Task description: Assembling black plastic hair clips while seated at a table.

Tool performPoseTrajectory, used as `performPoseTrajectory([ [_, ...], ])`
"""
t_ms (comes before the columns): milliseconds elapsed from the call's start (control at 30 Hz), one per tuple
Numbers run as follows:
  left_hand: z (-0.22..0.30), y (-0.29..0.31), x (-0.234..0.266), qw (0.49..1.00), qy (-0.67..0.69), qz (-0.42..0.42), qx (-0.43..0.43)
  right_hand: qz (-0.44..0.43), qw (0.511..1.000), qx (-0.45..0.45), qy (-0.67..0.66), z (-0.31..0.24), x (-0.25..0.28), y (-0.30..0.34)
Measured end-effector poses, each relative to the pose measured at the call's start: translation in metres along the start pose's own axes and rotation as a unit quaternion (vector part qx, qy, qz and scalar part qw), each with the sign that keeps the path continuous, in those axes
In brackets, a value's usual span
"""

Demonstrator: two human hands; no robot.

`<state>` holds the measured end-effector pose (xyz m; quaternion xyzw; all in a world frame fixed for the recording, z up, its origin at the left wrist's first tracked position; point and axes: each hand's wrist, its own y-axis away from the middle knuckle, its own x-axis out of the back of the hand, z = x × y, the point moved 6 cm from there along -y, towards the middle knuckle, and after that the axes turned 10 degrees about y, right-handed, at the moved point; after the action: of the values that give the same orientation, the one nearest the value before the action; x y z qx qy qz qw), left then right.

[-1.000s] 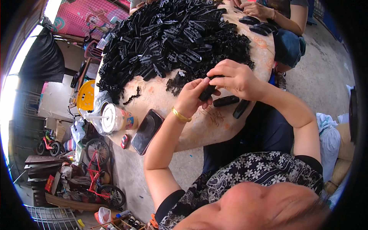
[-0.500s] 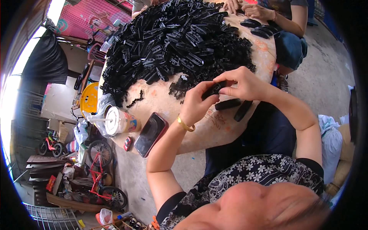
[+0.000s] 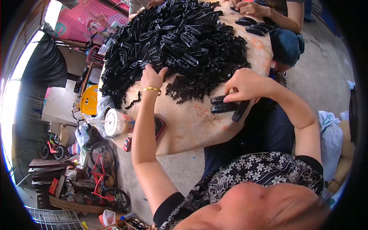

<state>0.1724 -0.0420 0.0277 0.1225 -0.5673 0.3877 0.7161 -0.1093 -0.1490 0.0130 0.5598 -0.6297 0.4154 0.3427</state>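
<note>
A large heap of black plastic pieces (image 3: 168,38), many long and oval with open frames, covers the far part of the round table (image 3: 184,134). My left hand (image 3: 152,78) is at the heap's near edge, thumb and fingers apart; its fingertips partly overlap the black pieces. My right hand (image 3: 245,86) pinches the end of a dark oval piece (image 3: 217,99) at the table's right edge. Right beside that lies a similar oval piece (image 3: 220,109), and another one (image 3: 241,111) rests at an angle. Small jagged black pieces (image 3: 186,89) are spread between my hands.
A lidded drink cup with a straw (image 3: 115,122) stands at the table's left edge. My left forearm partly covers a phone (image 3: 158,125); a small red object (image 3: 127,144) lies nearby. Across the table, a co-worker's hand (image 3: 251,9) is near several black oval pieces (image 3: 255,27).
Both hands were together on a dark piece over the table. My left hand has moved away to the heap; my right hand has lowered a piece beside the others.
</note>
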Motion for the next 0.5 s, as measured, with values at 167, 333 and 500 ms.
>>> performPoseTrajectory([
  [167,-0.059,-0.025,-0.031,0.989,0.080,-0.084,0.090,0.174,0.981,0.070,0.057,-0.008,-0.011,-0.012],
  [333,-0.054,-0.015,-0.031,0.954,0.254,-0.089,0.133,0.185,0.973,0.064,0.120,-0.006,-0.028,-0.027],
  [500,-0.020,0.016,-0.051,0.535,0.791,-0.187,0.232,0.238,0.952,0.089,0.168,-0.013,-0.025,-0.028],
])
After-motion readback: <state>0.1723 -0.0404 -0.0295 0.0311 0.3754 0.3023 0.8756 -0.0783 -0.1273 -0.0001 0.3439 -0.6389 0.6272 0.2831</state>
